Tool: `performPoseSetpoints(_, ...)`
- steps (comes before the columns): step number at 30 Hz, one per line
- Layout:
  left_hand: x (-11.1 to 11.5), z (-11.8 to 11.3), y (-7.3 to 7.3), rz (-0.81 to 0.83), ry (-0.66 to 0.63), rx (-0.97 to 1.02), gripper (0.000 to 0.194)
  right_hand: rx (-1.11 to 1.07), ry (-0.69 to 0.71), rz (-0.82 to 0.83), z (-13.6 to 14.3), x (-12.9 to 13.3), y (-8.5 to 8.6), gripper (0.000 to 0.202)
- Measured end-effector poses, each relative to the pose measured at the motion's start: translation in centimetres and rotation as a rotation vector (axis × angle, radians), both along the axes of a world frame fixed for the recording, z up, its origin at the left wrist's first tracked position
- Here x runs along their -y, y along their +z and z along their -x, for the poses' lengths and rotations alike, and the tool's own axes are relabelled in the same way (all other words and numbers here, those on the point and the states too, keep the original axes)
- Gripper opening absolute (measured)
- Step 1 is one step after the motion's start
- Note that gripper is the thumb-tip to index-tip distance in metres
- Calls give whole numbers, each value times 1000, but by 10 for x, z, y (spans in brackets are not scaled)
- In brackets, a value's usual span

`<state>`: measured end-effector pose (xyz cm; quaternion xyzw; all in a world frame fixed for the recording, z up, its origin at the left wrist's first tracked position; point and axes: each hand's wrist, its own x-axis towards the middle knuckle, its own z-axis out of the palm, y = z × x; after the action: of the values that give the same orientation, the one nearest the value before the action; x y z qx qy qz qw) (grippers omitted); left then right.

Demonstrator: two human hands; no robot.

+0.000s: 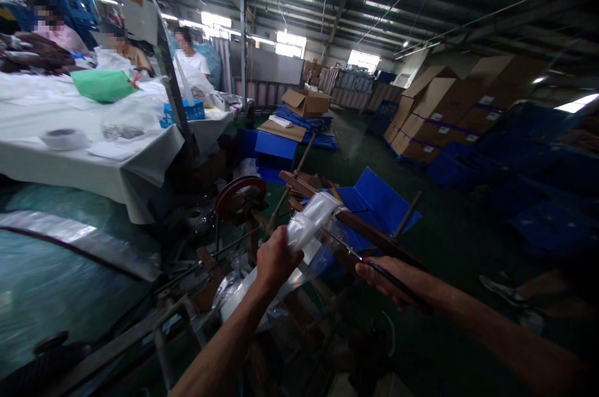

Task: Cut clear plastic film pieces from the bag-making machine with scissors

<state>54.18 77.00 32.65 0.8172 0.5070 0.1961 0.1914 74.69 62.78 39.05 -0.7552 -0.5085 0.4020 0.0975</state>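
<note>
My left hand (277,261) is closed around a bunched length of clear plastic film (312,217) that loops over a wooden bar (374,231). In my right hand (390,281) is a pair of scissors (395,283) with dark and red handles. Its metal blades point up and left, with the tips close by the film; I cannot tell whether they touch it. Below my left hand, more film lies on a wrapped roll (234,300), partly covered by my forearm. A red-rimmed wheel (241,197) sits on the wood-and-metal frame left of the film.
A white-covered table (154,156) stands left, bearing a tape roll (63,138), a green bag (103,85) and a blue basket (187,111). People sit behind it. Blue sheets (381,197) lie beyond the frame. Cartons (435,110) are stacked right; a person's foot (503,289) shows lower right.
</note>
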Motion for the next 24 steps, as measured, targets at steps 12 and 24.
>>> performPoseSetpoints(12, 0, -1, 0, 19, 16, 8, 42, 55, 31, -90, 14, -17, -1, 67)
performPoseSetpoints(24, 2, -2, 4, 32, 21, -32, 44, 215, 98, -205, 25, -27, 10, 62)
